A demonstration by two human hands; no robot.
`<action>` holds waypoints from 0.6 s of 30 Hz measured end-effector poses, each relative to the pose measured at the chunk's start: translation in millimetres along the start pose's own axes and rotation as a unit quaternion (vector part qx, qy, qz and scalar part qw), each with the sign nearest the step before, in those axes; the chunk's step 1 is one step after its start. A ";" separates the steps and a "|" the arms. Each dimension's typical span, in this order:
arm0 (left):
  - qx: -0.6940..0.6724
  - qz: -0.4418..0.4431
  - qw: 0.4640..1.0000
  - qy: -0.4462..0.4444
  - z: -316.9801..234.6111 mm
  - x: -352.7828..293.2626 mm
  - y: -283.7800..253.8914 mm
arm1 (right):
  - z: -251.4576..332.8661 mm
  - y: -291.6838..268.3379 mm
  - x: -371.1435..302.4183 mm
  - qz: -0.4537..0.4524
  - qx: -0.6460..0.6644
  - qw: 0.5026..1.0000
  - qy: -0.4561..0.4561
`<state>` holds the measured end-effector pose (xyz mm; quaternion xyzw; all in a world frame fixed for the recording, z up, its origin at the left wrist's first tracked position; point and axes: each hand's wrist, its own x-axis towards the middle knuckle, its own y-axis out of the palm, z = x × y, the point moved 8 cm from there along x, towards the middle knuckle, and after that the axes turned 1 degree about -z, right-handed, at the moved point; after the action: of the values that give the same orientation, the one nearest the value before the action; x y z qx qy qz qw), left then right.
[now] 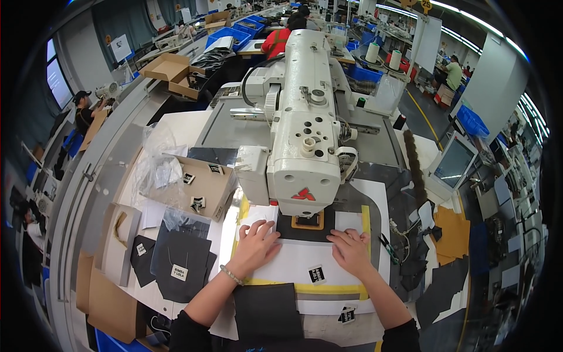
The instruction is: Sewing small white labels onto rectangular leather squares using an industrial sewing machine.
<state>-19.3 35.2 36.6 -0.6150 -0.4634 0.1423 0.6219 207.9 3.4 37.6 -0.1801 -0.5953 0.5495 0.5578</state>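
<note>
A black fabric piece point(293, 236) lies under the head of a large white industrial sewing machine point(311, 158), below its tan rectangular clamp point(319, 223). My left hand point(257, 245) rests at the fabric's left edge, fingers stretched out over a white sheet point(275, 258). At the opposite edge my right hand point(352, 249) touches the fabric with flat fingertips. Neither hand grasps anything. Yellow tape point(328, 288) borders the white sheet. Between my forearms lies a small black-and-white label point(316, 274), and more labels point(346, 315) sit closer to me. Another black fabric piece point(267, 317) lies in front.
Left of the machine are a shallow cardboard box point(220, 190) with several labels, crumpled clear plastic point(158, 173) and stacked black pieces point(187, 252). To the right are green-handled snips point(388, 249), brown-yellow material point(450, 234) and a screen point(454, 158). Other people work farther off.
</note>
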 end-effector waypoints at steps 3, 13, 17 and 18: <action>-0.001 0.002 1.000 -0.001 0.1 -0.7 0.9 | 0.5 -0.4 -0.5 -0.006 -0.004 1.000 -0.006; -0.004 0.011 1.000 0.012 -6.5 -2.0 5.7 | 2.0 -1.2 -3.1 0.011 -0.012 1.000 -0.022; 0.038 0.016 0.998 0.047 -10.4 -6.9 18.1 | 2.7 -2.0 -0.7 -0.004 -0.008 1.000 -0.013; 0.037 0.016 0.998 0.048 -10.3 -7.4 18.5 | 2.5 -0.8 -1.1 -0.002 -0.012 1.000 -0.015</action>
<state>-8.2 26.9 18.9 -0.6052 -0.4172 0.1396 0.6635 206.4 1.2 38.4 -0.1775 -0.6106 0.5441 0.5474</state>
